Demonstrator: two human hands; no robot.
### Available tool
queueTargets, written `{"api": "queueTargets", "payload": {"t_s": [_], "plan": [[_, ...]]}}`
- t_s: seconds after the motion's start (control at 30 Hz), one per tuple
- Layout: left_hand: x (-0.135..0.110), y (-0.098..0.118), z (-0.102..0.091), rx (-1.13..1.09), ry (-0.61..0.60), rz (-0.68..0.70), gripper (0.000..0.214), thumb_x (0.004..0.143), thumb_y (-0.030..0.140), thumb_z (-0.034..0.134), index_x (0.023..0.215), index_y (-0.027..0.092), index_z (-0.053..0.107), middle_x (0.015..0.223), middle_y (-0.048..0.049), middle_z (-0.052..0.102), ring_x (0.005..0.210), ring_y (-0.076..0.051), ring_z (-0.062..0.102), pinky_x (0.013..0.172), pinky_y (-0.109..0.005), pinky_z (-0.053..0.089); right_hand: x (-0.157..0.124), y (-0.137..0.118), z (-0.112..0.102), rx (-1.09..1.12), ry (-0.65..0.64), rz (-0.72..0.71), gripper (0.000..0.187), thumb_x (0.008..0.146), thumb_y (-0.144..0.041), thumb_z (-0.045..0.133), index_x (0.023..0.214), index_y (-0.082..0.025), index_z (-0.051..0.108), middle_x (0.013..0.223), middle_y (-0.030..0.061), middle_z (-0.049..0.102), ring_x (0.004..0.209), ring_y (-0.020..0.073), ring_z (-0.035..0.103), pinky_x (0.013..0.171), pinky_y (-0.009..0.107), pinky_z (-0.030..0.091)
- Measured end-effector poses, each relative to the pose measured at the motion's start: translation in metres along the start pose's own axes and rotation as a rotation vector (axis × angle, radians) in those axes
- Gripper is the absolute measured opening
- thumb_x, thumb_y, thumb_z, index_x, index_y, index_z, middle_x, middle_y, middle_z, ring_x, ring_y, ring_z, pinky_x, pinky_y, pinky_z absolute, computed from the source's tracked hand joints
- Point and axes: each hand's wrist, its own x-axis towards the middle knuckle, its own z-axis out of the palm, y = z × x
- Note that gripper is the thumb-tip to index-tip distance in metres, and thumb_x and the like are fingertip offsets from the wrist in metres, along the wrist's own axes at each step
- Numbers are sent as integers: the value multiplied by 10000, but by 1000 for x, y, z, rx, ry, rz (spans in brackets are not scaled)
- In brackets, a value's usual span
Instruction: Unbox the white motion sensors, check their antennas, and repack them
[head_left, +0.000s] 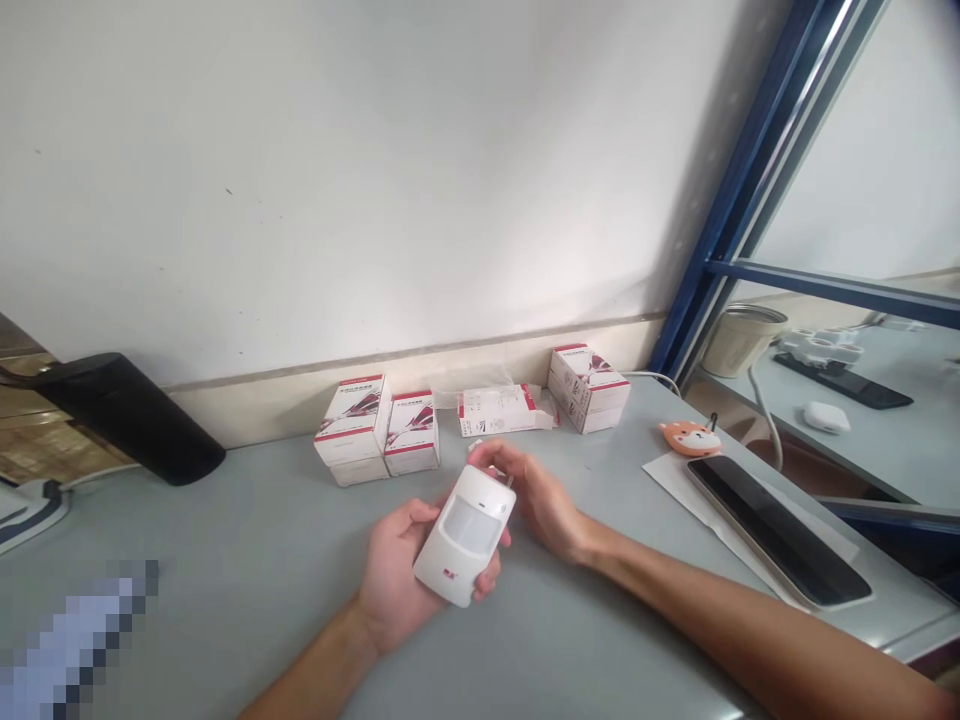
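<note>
My left hand [394, 580] is wrapped round a white motion-sensor unit [465, 535] with a frosted window and a small red logo, held face up above the grey table [247, 560]. Just behind the unit's top end, my right hand [536, 495] has its fingers curled and pinched at the top edge. What the right fingers pinch is too small to make out. Several white and red cartons stand along the wall behind: two on the left [375, 428], one lying open [499, 410], and a stack on the right [587, 387].
A black curved object [127, 412] lies at the left by the wall. At the right, a long dark device [776, 530] rests on white paper beside an orange animal-shaped charm [690, 437]. A blue metal frame [750, 180] separates a second table with a cup, a phone and an earbud case.
</note>
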Motion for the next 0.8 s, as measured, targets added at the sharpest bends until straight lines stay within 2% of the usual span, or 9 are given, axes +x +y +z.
{"api": "queueTargets", "payload": {"t_s": [0.07,0.13,0.3,0.37,0.43,0.57,0.67,0.73,0.8], "plan": [[1,0,1,7,2,11,468,909,335,416,1201,75,672,985,-208,725,651,-274,652,666,-386,435,-1,-1,-1,-57,-9,20,400,1053,-472,250,1197,-283,571,999,11,591,615,142,499,648,325,412],[1,1,3,4,26,40,467,908,334,424,1195,63,673,1008,-216,729,667,-278,659,681,-394,448,-2,-8,-5,-231,43,-13,392,1076,-465,259,1244,-296,570,1048,17,606,693,157,545,738,351,456],[2,9,6,-31,180,217,453,902,289,472,1267,80,641,1057,-213,740,697,-281,669,708,-407,482,0,-20,-22,-1082,161,-264,306,1079,-391,411,1316,-311,588,1267,79,639,1012,260,628,927,449,491],[3,13,4,-52,245,298,452,883,272,495,1264,74,636,1051,-213,745,699,-279,673,712,-406,496,6,-19,-28,-1305,215,-332,294,1066,-323,440,1303,-299,612,1255,90,660,1107,292,629,967,469,498],[4,17,2,-72,300,352,445,859,259,507,1235,58,638,1023,-211,747,695,-275,673,711,-405,512,17,-18,-33,-1458,301,-339,299,1064,-286,443,1298,-284,629,1232,103,671,1174,313,615,975,471,506],[3,23,-1,-105,349,399,481,829,234,511,1259,50,623,974,-195,750,683,-271,674,681,-392,528,51,-25,-46,-1695,430,-255,339,1057,-253,460,1346,-230,635,1277,158,637,1174,333,601,932,458,498],[0,24,2,-115,341,406,503,832,233,517,1293,55,608,983,-197,754,685,-270,680,681,-389,538,69,-33,-56,-1738,455,-146,283,1035,-182,468,1183,-196,709,1187,168,658,1123,333,606,858,428,477],[-1,24,3,-122,334,401,506,838,237,520,1301,53,603,1014,-212,755,689,-269,685,682,-386,539,71,-36,-61,-1735,463,-125,277,1036,-159,451,1098,-199,718,1127,158,671,1080,319,613,790,401,458],[-2,24,2,-127,321,394,492,846,243,525,1290,50,610,1044,-226,752,699,-272,690,689,-387,538,65,-36,-65,-1721,502,-144,294,1052,-166,414,1101,-207,701,1133,152,669,1052,304,616,721,379,432]]}}
